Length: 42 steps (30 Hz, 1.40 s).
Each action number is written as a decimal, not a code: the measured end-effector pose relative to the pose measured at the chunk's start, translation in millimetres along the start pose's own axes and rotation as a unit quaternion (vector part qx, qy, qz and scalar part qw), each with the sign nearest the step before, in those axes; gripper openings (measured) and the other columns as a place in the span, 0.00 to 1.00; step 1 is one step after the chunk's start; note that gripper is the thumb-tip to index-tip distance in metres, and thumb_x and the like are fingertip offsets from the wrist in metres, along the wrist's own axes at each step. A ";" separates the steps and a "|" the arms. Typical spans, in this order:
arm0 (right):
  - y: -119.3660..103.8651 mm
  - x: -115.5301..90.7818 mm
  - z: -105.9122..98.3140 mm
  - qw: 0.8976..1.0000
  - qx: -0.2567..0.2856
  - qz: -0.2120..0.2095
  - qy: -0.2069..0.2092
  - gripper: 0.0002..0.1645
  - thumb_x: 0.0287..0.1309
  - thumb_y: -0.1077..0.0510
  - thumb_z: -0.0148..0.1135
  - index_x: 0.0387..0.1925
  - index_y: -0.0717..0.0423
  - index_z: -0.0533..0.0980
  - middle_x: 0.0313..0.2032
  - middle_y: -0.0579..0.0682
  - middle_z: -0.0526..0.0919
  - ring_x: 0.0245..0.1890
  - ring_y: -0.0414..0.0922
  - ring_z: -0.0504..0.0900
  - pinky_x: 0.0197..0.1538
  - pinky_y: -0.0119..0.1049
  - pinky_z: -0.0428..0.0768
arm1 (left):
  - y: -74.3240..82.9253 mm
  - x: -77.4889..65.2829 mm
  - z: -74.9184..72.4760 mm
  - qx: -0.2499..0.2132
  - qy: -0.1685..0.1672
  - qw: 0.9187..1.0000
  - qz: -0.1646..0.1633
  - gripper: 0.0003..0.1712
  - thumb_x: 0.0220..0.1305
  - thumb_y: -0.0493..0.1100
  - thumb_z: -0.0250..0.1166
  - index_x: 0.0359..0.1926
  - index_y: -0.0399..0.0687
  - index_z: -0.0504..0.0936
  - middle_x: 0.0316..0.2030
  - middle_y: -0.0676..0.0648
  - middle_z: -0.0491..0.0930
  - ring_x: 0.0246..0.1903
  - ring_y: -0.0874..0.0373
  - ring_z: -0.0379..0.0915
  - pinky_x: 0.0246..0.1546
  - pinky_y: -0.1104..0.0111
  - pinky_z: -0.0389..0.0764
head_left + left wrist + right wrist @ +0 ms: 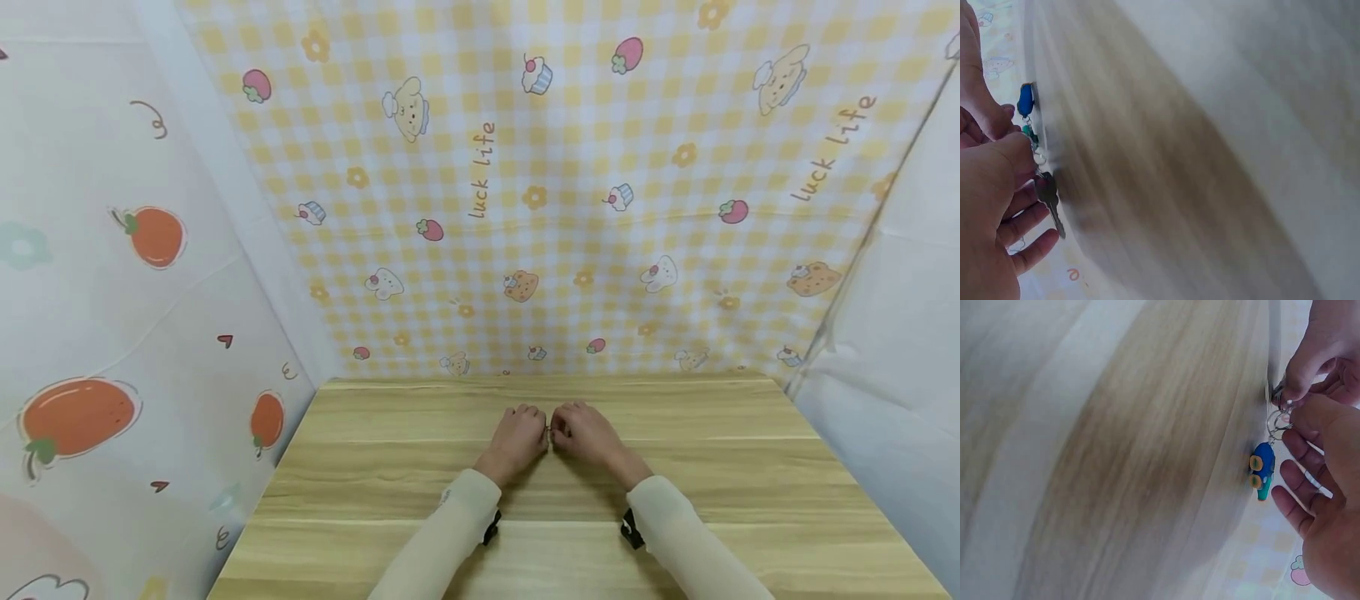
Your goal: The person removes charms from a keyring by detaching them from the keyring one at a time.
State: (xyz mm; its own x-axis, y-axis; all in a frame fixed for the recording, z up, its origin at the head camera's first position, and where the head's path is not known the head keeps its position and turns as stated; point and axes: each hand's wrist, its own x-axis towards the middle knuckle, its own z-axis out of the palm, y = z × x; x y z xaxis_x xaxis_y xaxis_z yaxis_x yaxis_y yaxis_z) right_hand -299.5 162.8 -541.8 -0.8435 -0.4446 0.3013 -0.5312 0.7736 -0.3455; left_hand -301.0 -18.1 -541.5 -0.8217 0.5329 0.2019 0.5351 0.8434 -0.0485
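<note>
Over the wooden table (570, 562), my left hand (520, 435) and right hand (588, 435) meet fingertip to fingertip. A metal key (1049, 190) dangles at the thumb and index finger of my left hand, which pinches it near its head; the other fingers spread loosely behind. My right hand pinches a thin silver key ring (1280, 423) between thumb and index finger. From that ring a short chain carries a small blue and green toy charm (1263, 459) with orange round parts. Fingertips hide part of the ring.
A yellow checked cloth (570, 167) with cartoon prints hangs behind the table's far edge. White printed cloth (180, 317) covers the left side, and a plain white sheet (892, 333) hangs on the right. Dark straps (632, 530) show at both sleeve cuffs.
</note>
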 end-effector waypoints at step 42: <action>-13.8 8.9 -11.4 0.989 0.109 0.039 0.094 0.05 0.68 0.62 0.71 0.41 0.49 0.85 0.34 0.43 0.85 0.27 0.33 0.73 0.31 0.30 0.74 | -23.8 -7.0 -12.4 -0.360 0.061 0.930 -0.044 0.10 0.80 0.43 0.62 0.50 0.49 0.89 0.43 0.52 0.87 0.43 0.62 0.83 0.48 0.67 0.84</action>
State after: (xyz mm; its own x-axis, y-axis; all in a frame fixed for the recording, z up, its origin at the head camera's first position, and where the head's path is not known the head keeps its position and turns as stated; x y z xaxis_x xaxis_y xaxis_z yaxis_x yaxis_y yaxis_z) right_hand -298.8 153.3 -524.2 -0.8635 -0.2800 0.4194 -0.4874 0.6768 -0.5517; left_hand -305.5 -42.8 -529.6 -0.8638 0.4146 0.2863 0.4954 0.5958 0.6321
